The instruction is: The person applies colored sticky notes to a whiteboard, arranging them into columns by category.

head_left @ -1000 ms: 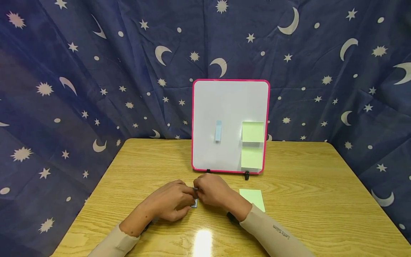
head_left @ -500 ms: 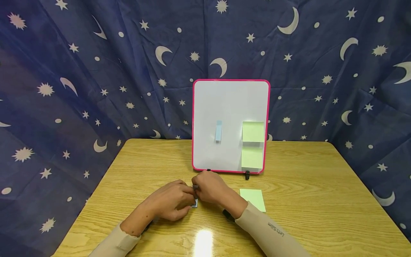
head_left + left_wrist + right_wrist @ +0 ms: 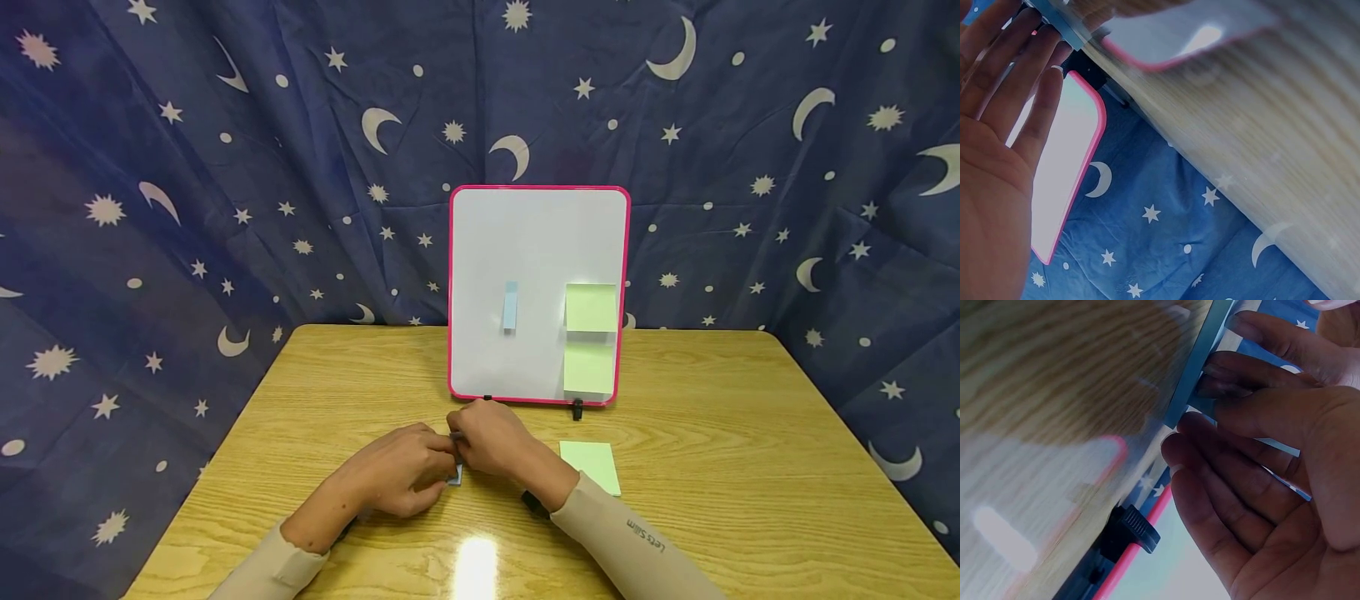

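A small blue sticky note pad (image 3: 455, 477) lies on the table between my hands; fingers hide most of it. My left hand (image 3: 401, 471) holds the pad down, its fingers bent over the top and the thumb at the near edge. With thumb and fingertips my right hand (image 3: 495, 442) pinches a blue sticky note (image 3: 457, 435) at the pad's far end. In the right wrist view the pad (image 3: 1194, 372) shows edge-on, and the note (image 3: 1202, 404) rises from it into the right fingers. Whether the note is fully loose from the pad is hidden.
A pink-framed whiteboard (image 3: 525, 242) stands behind the hands on black feet (image 3: 577, 410). It bears a narrow blue note (image 3: 510, 307) and two green notes, an upper one (image 3: 590, 308) and a lower one (image 3: 588, 368). A green sticky note pad (image 3: 591, 467) lies beside my right wrist.
Over the last second my right hand has shifted slightly to the left and away from me, with the blue note in its fingers. My left hand stays in place on the pad.
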